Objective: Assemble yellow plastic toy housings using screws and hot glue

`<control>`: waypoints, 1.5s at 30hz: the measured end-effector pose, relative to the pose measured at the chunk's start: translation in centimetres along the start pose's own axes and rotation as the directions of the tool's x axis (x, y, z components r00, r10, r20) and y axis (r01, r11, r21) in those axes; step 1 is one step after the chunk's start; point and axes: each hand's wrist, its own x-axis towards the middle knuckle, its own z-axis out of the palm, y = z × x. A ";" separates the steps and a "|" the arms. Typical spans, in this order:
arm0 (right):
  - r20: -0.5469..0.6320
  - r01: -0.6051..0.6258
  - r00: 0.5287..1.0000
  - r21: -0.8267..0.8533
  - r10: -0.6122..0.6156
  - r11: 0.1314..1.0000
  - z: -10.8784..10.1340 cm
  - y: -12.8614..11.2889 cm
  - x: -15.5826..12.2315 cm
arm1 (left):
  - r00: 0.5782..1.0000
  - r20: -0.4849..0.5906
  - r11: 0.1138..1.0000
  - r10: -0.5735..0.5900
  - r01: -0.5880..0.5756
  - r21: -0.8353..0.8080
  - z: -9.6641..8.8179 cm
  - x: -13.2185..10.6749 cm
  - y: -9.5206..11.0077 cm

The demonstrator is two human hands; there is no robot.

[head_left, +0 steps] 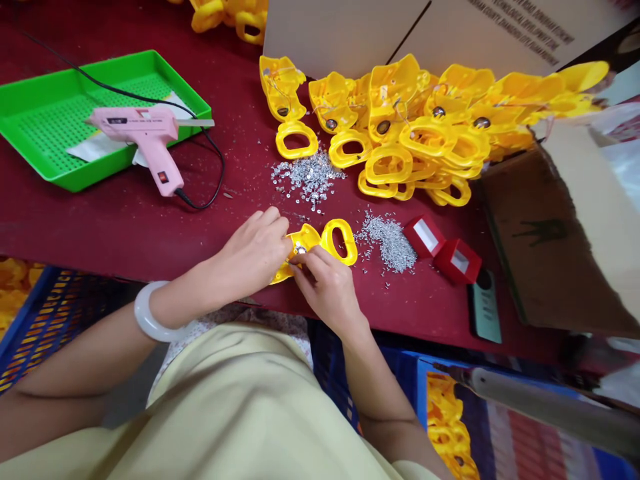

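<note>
Head view shows our left hand (261, 243) with its grip curled closed over the left end of a yellow plastic part (309, 235), which sits near our edge of the dark red table (240, 113), its looped end to the right. Our right hand (327, 283) brings thumb and forefinger close together at the part's near side, just beside a small silvery piece (300, 249) in it, and we cannot tell whether that grip pinches anything. Around the part we see a heap of small silvery bits (310, 175) beyond it and loose screws (393, 245) to its right, near two red boxes (447, 263).
</note>
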 end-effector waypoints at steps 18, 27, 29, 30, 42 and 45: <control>-0.055 0.038 0.998 -0.037 -0.040 0.999 0.8 0.2 -0.7 | 0.988 -0.036 0.975 0.151 -0.143 0.170 -0.5 2.3 1.3; -0.016 0.023 1.000 0.038 -0.022 0.999 0.9 0.2 -0.5 | 0.989 -0.038 0.969 0.140 -0.128 0.210 -1.0 1.4 0.8; -0.014 0.020 1.000 0.054 -0.019 0.998 0.8 0.1 -0.4 | 0.992 -0.035 0.977 0.123 -0.115 0.177 -1.0 1.2 0.7; -0.015 0.017 1.000 0.070 -0.016 0.997 0.7 0.1 -0.4 | 0.992 -0.034 0.981 0.125 -0.118 0.156 -0.9 1.1 0.5; -0.089 -0.104 0.990 0.085 0.112 0.991 -0.6 -0.1 -1.1 | 0.988 -0.019 0.987 0.155 -0.154 0.055 0.2 0.4 -0.9; -0.096 -0.186 0.978 -0.001 0.185 0.983 -0.9 -0.3 -1.7 | 0.990 -0.022 0.989 0.142 -0.141 0.048 0.1 0.4 -0.9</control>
